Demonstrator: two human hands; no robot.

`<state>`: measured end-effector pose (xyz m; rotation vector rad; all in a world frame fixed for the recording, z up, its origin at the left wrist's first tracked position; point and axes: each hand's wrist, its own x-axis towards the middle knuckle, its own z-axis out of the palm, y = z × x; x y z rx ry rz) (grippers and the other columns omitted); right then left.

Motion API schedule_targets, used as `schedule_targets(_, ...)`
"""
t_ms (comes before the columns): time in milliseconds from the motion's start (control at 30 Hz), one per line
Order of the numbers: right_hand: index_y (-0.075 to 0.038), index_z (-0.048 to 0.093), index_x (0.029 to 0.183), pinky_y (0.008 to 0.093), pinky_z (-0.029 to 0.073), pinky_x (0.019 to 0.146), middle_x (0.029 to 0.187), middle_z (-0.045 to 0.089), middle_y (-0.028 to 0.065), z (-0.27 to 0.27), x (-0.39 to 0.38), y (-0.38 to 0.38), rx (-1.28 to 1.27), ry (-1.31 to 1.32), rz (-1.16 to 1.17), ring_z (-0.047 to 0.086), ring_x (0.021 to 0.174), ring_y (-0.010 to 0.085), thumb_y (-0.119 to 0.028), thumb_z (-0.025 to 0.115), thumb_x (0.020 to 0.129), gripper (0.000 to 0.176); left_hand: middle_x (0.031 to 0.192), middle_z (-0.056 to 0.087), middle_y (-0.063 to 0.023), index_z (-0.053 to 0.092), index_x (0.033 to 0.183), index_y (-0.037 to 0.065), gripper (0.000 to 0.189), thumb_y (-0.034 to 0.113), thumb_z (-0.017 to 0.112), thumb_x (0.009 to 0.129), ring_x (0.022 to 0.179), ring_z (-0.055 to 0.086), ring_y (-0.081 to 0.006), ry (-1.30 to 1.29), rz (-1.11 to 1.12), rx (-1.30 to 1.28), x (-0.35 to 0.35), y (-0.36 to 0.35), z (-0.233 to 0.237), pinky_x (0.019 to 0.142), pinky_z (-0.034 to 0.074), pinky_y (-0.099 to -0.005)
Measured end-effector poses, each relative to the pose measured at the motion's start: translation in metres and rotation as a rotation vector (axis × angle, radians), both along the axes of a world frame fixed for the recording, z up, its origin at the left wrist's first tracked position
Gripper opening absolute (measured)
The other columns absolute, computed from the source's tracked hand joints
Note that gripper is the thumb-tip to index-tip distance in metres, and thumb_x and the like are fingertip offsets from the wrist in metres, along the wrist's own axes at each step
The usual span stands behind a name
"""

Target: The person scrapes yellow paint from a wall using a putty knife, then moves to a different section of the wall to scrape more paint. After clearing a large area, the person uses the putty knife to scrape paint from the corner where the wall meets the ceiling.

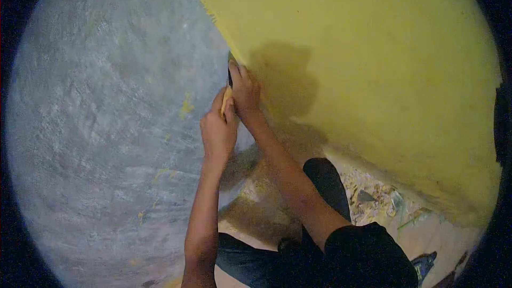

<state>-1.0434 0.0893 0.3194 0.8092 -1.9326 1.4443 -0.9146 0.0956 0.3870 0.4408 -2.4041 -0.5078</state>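
My left hand (217, 130) is closed round the light wooden handle of a paintbrush (226, 101). Just above it, my right hand (246, 92) grips the same brush near its dark upper part, fingers wrapped along the side. The brush points upward, its tip right at the border where yellow paint (373, 48) meets the bluish-grey wall surface (117, 85). Part of the brush is hidden behind my fingers. The yellow edge runs ragged higher up and straighter close to the tip.
Yellow smears (186, 106) mark the grey surface left of my hands. My bent knee (322, 173) in dark trousers is below my right forearm. Scattered debris (373, 194) lies on the floor at the yellow wall's foot. A shadow falls on the yellow area.
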Motion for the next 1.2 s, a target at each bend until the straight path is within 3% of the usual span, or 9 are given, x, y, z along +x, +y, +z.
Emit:
schedule_targets(67,-0.002,0.055,0.122,0.0428,0.049,0.077,0.103,0.061,0.0173,-0.003,0.002,-0.004,-0.017,-0.072,-0.031,0.06,0.091,0.0354,-0.012,0.057,0.08,0.044,0.091,0.063,-0.0281,0.055,0.126,0.004,0.036,0.021,0.05,0.095,0.083,0.063,-0.0437,-0.008,0.014,-0.031,-0.006,0.004,0.0,0.069,0.05,-0.0483)
schedule_targets(133,-0.001,0.055,0.122,0.0431,0.049,0.076,0.102,0.061,0.017,-0.006,0.003,-0.005,-0.052,0.075,-0.05,0.061,0.09,0.0358,-0.014,0.057,0.08,0.044,0.092,0.063,-0.0279,0.055,0.126,0.004,0.036,0.021,0.049,0.095,0.084,0.063,-0.0437,0.014,0.011,-0.017,-0.004,0.011,0.004,0.07,0.05,-0.0481)
schedule_targets(267,-0.002,0.057,0.121,0.0437,0.05,0.075,0.103,0.061,0.0161,-0.005,-0.009,0.001,-0.035,0.071,-0.078,0.061,0.09,0.0362,-0.016,0.056,0.081,0.042,0.096,0.064,-0.0275,0.053,0.128,0.004,0.037,0.022,0.048,0.096,0.088,0.063,-0.0437,0.012,0.006,-0.006,-0.016,0.0,-0.009,0.071,0.05,-0.0472)
schedule_targets(400,-0.003,0.058,0.12,0.0441,0.051,0.075,0.103,0.061,0.0157,0.0,-0.013,0.004,-0.112,0.057,0.007,0.062,0.088,0.0357,-0.013,0.055,0.08,0.041,0.096,0.063,-0.0279,0.054,0.128,0.004,0.038,0.022,0.047,0.096,0.088,0.063,-0.043,0.123,-0.028,-0.077,-0.021,0.019,0.0,0.071,0.051,-0.0468)
schedule_targets(567,-0.007,0.057,0.122,0.0404,0.053,0.078,0.102,0.062,0.0145,0.006,-0.02,0.007,-0.105,-0.017,0.024,0.063,0.091,0.0341,-0.009,0.054,0.082,0.04,0.106,0.064,-0.0251,0.057,0.124,0.0,0.038,0.027,0.049,0.097,0.097,0.064,-0.0385,-0.042,0.14,0.029,-0.024,0.025,0.002,0.079,0.051,-0.04)
schedule_targets(700,-0.006,0.057,0.121,0.0406,0.053,0.078,0.103,0.062,0.0144,0.004,-0.017,0.011,-0.071,0.082,0.031,0.063,0.091,0.0339,-0.008,0.053,0.082,0.039,0.108,0.064,-0.0243,0.057,0.123,-0.001,0.039,0.026,0.049,0.097,0.097,0.065,-0.0368,0.056,0.077,0.038,-0.024,0.024,-0.003,0.081,0.051,-0.0396)
schedule_targets(767,-0.006,0.057,0.12,0.0414,0.052,0.079,0.103,0.062,0.0153,0.002,-0.02,0.007,-0.005,-0.118,0.039,0.063,0.091,0.0343,-0.008,0.053,0.082,0.039,0.109,0.064,-0.0237,0.057,0.122,-0.003,0.04,0.026,0.049,0.097,0.098,0.065,-0.0358,0.029,0.084,0.045,-0.028,0.019,-0.009,0.082,0.051,-0.039)
schedule_targets(867,-0.005,0.057,0.121,0.0422,0.052,0.08,0.104,0.062,0.0166,0.001,-0.022,0.008,-0.078,0.026,0.02,0.062,0.093,0.0359,-0.01,0.054,0.081,0.04,0.109,0.064,-0.0238,0.057,0.122,-0.005,0.04,0.026,0.047,0.098,0.098,0.065,-0.0358,0.052,0.06,0.031,-0.028,0.024,-0.002,0.082,0.051,-0.0387)
schedule_targets(1200,-0.003,0.057,0.12,0.0424,0.051,0.083,0.11,0.061,0.0173,0.002,-0.018,0.016,0.01,0.019,0.071,0.062,0.096,0.0362,-0.009,0.055,0.081,0.04,0.104,0.064,-0.0253,0.057,0.123,-0.001,0.038,0.025,0.048,0.097,0.089,0.067,-0.0376,0.076,0.092,0.01,-0.027,0.03,-0.01,0.074,0.052,-0.0427)
